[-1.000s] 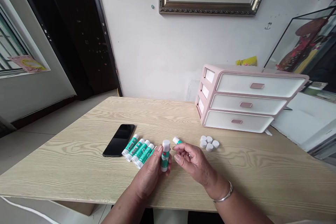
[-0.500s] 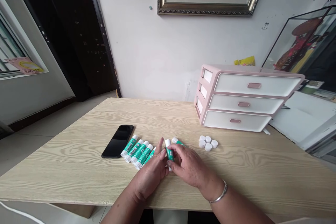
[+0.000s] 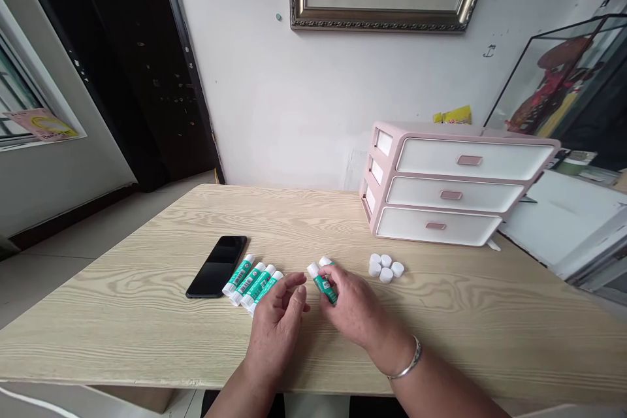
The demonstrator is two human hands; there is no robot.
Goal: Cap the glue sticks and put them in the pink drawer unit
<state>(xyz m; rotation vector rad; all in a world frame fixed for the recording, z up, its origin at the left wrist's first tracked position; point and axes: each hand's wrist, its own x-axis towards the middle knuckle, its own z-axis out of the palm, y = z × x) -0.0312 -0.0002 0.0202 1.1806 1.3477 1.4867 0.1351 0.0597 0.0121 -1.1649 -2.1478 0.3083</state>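
on the pale wood-grain tabletop [image 3: 147, 339], one green-and-white stick [image 3: 322, 283] is held in your right hand [image 3: 355, 307], the nearer of the two; its long axis slants from a white far end, pointing leftward, back toward your right palm, just beside a second stick [image 3: 325, 261]. your right thumb and fingers close narrowly about it. your left hand [image 3: 277, 317], loosely curled with the thumb apart, shows nothing held; it partly covers the row of sticks [image 3: 247, 283], and whether it touches them you cannot tell.
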